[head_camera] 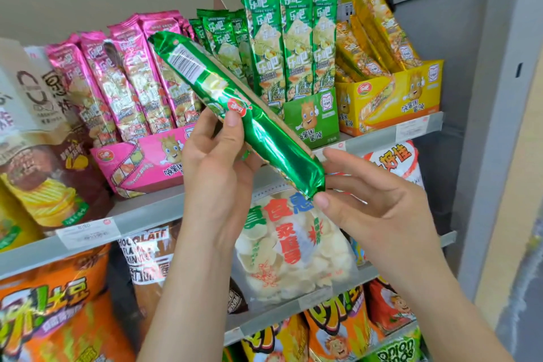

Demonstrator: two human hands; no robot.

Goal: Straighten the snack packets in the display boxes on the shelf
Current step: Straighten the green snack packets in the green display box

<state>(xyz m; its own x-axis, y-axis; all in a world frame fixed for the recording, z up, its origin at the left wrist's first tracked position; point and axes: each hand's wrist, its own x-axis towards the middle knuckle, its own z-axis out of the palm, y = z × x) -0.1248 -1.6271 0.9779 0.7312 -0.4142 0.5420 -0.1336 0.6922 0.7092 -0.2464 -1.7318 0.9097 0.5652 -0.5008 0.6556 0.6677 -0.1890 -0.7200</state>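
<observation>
Your left hand [217, 156] grips the green packet [205, 79] mid-length, thumb on top; right hand [382, 206] pinches its lower end. Packet tilted mid-frame, in front of the green display box [314, 117].

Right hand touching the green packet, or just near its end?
Touching. The head view shows the right hand pinching the green packet at its lower crimped end, thumb in front and fingers behind. The left hand grips its middle.
</observation>
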